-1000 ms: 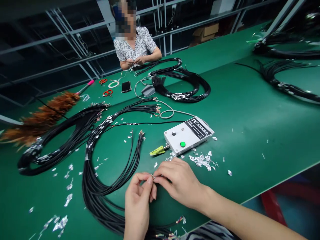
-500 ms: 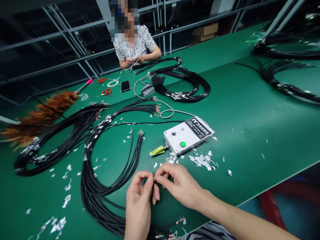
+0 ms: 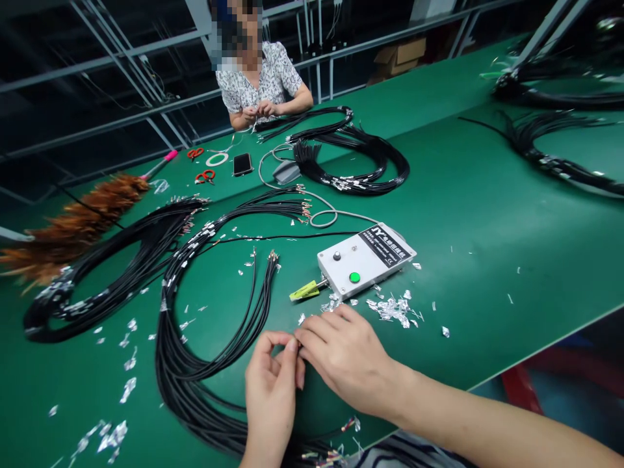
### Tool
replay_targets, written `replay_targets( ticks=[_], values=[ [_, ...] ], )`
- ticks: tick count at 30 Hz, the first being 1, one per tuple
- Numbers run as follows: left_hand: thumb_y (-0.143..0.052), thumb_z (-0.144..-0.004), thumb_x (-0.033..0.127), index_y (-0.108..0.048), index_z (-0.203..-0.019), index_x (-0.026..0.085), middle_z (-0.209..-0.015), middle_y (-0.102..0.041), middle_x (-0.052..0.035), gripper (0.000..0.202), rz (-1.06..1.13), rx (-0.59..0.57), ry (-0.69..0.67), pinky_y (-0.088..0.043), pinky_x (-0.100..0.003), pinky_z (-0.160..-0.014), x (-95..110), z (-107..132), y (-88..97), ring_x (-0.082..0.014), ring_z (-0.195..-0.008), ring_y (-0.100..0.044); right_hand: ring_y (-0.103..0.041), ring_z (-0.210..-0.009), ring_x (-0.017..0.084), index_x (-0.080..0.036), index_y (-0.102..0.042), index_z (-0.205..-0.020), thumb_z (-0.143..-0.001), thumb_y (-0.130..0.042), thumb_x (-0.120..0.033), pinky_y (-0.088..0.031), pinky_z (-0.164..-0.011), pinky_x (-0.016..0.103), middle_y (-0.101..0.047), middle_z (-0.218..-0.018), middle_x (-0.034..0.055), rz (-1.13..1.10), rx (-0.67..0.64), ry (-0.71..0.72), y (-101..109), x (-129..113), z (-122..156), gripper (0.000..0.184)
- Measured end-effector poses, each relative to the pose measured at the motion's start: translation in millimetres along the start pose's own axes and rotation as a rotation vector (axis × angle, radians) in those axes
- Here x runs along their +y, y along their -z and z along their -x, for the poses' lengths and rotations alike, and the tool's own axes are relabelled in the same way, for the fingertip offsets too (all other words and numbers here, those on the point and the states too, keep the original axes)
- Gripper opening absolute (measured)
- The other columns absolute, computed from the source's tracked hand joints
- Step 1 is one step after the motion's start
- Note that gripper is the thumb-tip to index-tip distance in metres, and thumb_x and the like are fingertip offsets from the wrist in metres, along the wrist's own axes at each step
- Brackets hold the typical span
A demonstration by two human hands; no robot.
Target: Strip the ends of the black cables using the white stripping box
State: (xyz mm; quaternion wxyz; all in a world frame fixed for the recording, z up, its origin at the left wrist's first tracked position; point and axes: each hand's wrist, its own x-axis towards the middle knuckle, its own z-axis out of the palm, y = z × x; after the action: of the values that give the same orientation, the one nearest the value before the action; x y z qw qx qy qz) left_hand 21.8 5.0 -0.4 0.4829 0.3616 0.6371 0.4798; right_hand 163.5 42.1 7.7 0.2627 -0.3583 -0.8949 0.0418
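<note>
As fingers (image 3: 289, 355) of the left hand (image 3: 271, 394) press together beside the right hand (image 3: 341, 357), whose grip cannot be told, black cables (image 3: 167, 356) arc leftward, nearer the left hand.

the green table (image 3: 468, 195) is moderately lit, with a pale sheen at its right, while the shelves (image 3: 146, 44) behind sink into near-black. foil scraps (image 3: 394, 310) glint; the button (image 3: 354, 277) glows green. edges look stretched and soft; pixel blocks mask part of the far person (image 3: 263, 84).
</note>
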Motion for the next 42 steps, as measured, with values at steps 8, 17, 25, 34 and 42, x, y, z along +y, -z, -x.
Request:
replay_targets(
  ticks=[8, 17, 25, 34, 42],
  values=[
    [-0.067, -0.066, 0.068, -0.051, -0.073, 0.018, -0.040, -0.036, 0.0113, 0.053, -0.049, -0.035, 0.022, -0.021, -0.015, -0.038, -3.8, -3.2, 0.4, -0.0053, -0.037, -0.031, -0.050, -0.058, 0.016, -0.017, -0.058, -0.071, -0.090, -0.044, -0.011, -0.024, -0.061, 0.032, -0.062, -0.065, 0.0006, 0.008, -0.029, 0.083, -8.8, 8.4, -2.8, 0.025],
    [-0.069, -0.065, 0.066, -0.050, -0.070, 0.019, -0.039, -0.034, 0.0118, 0.051, -0.030, -0.061, 0.058, -0.020, -0.015, -0.038, 3.1, -11.0, 1.6, -0.0050, -0.036, -0.029, -0.055, -0.065, 0.016, -0.018, -0.064, -0.082, -0.096, -0.045, -0.015, -0.025, -0.065, 0.031, -0.068, -0.075, 0.0014, -0.012, 0.059, -0.088, 1.8, 15.5, 10.0, 0.024],
    [-0.068, -0.070, 0.064, -0.049, -0.071, 0.018, -0.044, -0.031, 0.0120, 0.049, -0.036, -0.149, 0.058, -0.018, -0.016, -0.038, 2.6, -10.4, 4.4, -0.0051, -0.039, -0.028, -0.058, -0.065, 0.015, -0.018, -0.063, -0.073, -0.090, -0.049, -0.013, -0.028, -0.063, 0.031, -0.068, -0.069, 0.0008, -0.092, -0.081, -0.043, -1.2, 16.2, -0.4, 0.023],
    [-0.063, -0.081, 0.054, -0.052, -0.080, 0.018, -0.051, -0.038, 0.0091, 0.037, -0.024, -0.216, -0.012, -0.025, -0.017, -0.043, -2.0, -8.3, 9.7, -0.0076, -0.046, -0.034, -0.059, -0.056, 0.012, -0.017, -0.072, -0.081, -0.086, -0.060, -0.023, -0.038, -0.050, 0.021, -0.068, -0.064, -0.0010, -0.891, -0.328, -0.618, -0.2, 12.0, -6.5, 0.014],
    [-0.068, -0.075, 0.045, -0.053, -0.074, 0.017, -0.044, -0.037, 0.0101, 0.032, -0.035, -0.074, -0.052, -0.024, -0.016, -0.040, 9.9, -28.3, 13.4, -0.0065, -0.041, -0.033, -0.064, -0.083, 0.019, -0.017, -0.069, -0.092, -0.092, -0.055, -0.016, -0.043, -0.073, 0.031, -0.073, -0.091, 0.0061, -0.227, 0.029, -0.212, 7.1, 35.9, -13.1, 0.014]
  ],
)
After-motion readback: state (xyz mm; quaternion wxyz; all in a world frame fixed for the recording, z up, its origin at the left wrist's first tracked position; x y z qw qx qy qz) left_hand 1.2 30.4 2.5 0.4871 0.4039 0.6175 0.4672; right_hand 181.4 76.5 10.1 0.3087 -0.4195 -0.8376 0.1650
